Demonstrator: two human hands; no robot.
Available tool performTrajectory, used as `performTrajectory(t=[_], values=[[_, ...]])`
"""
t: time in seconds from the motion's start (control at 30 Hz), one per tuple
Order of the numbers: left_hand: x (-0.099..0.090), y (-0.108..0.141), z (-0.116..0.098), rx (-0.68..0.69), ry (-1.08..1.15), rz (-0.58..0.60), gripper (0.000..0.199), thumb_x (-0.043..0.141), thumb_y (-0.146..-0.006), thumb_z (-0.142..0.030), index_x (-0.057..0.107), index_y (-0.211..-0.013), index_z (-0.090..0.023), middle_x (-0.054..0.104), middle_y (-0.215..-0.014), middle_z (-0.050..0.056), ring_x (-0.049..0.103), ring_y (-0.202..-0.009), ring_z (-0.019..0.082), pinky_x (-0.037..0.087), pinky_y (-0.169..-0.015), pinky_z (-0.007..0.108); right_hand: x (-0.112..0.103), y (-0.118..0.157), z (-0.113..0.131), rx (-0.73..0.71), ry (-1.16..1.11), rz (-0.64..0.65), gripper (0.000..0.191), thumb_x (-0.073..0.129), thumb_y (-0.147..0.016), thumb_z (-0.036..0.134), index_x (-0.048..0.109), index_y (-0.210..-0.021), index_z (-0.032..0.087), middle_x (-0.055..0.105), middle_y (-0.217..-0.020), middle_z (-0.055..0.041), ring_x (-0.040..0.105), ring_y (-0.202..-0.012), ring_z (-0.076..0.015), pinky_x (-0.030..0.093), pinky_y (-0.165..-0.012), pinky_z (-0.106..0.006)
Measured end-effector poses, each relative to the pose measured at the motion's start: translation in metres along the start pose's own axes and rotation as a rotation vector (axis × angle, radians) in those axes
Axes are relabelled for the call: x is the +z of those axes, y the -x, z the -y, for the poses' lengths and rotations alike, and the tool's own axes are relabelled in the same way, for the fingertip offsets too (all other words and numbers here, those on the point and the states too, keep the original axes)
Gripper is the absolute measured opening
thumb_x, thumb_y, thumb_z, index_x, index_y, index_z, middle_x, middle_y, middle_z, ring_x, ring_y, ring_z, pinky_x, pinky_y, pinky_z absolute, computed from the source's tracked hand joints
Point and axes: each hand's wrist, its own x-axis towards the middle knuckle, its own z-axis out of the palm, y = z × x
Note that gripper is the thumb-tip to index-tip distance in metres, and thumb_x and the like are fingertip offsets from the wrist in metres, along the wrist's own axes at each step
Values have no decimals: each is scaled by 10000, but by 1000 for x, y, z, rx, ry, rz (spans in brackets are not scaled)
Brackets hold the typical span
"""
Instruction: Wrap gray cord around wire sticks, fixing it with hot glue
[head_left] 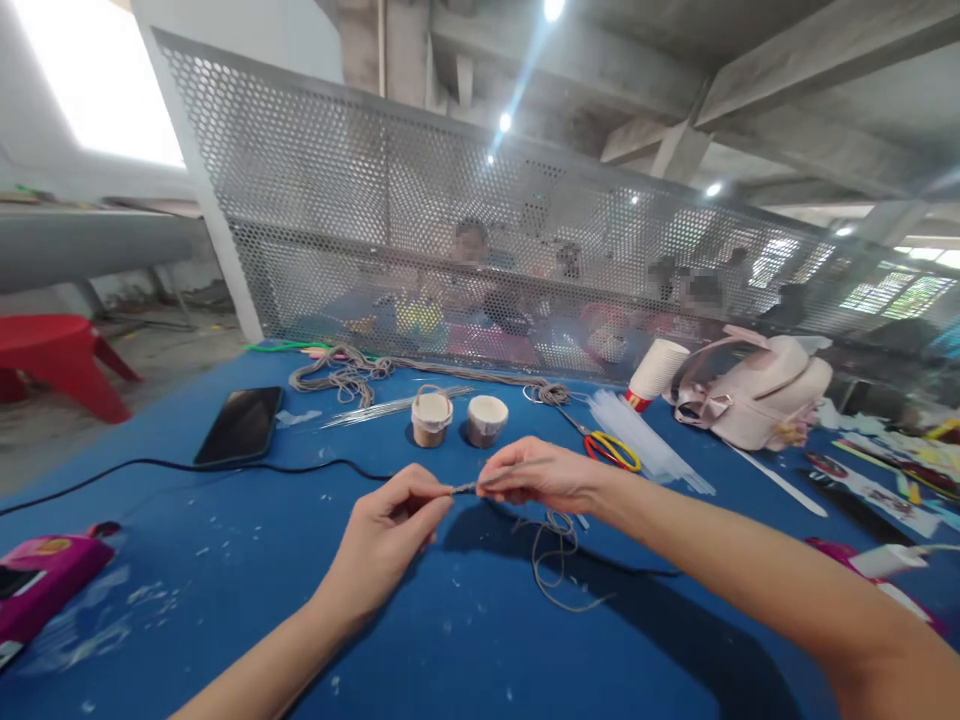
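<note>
Between my two hands a short stretch of grey cord (465, 489) is held above the blue table (420, 640). My left hand (397, 530) pinches its left end between thumb and forefinger. The fingers of my right hand (536, 478) are closed on the cord's other side. Below the right hand, loose thin cord (551, 560) trails in loops on the table. Just beyond the hands stand two small cups, one with a looped handle (432, 418) and one without a visible handle (487, 420).
A black phone (240, 427) and black cable lie left, near a magenta tool (52, 580). Behind are bundled cord (341, 372) and thin wires. Scissors (611, 451), clear sticks (645, 440), stacked paper cups (656, 372) and a pink bag (765, 390) are right. People sit behind a perforated screen (420, 220).
</note>
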Motion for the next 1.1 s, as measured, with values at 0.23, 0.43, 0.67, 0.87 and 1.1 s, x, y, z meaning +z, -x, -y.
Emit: performTrajectory(t=[0.23, 0.43, 0.67, 0.87, 1.1], values=[[6, 3, 5, -4, -71, -172, 100, 566, -784, -253, 621, -734, -185, 540, -633, -27, 480, -460, 89, 397, -427, 218, 21, 4, -16, -134, 38, -279, 179, 652, -730, 317, 710, -767, 152, 556, -599, 21, 367, -489, -59, 244, -456, -209], [5, 7, 8, 367, -523, -201, 167, 505, -820, -187, 652, -740, -188, 561, -688, 9, 544, -597, 112, 448, -552, 216, 27, 16, -7, -399, 730, -381, 178, 549, -818, 234, 710, -783, 168, 693, -809, -39, 588, -729, -144, 420, -667, -264], [1, 13, 15, 589, -945, -134, 232, 454, -855, -188, 685, -866, -200, 610, -744, 27, 572, -559, 107, 436, -534, 202, 31, 31, 8, -403, 1478, -377, 231, 489, -870, 227, 687, -773, 159, 678, -753, -57, 598, -645, -155, 345, -568, -266], [-3, 8, 5, 575, -755, 53, 228, 456, -843, -180, 683, -842, -200, 605, -744, 30, 576, -599, 111, 449, -565, 212, 13, 24, 34, -381, 1285, -155, 123, 587, -798, 212, 702, -768, 180, 675, -766, -24, 572, -702, -138, 360, -604, -253], [-6, 0, -4, 276, -237, 125, 129, 540, -799, -185, 642, -721, -193, 569, -700, 12, 552, -660, 132, 452, -608, 243, -13, 4, 32, 2, 498, 136, 71, 698, -658, 241, 700, -631, 175, 602, -581, 37, 493, -563, -76, 361, -560, -221]])
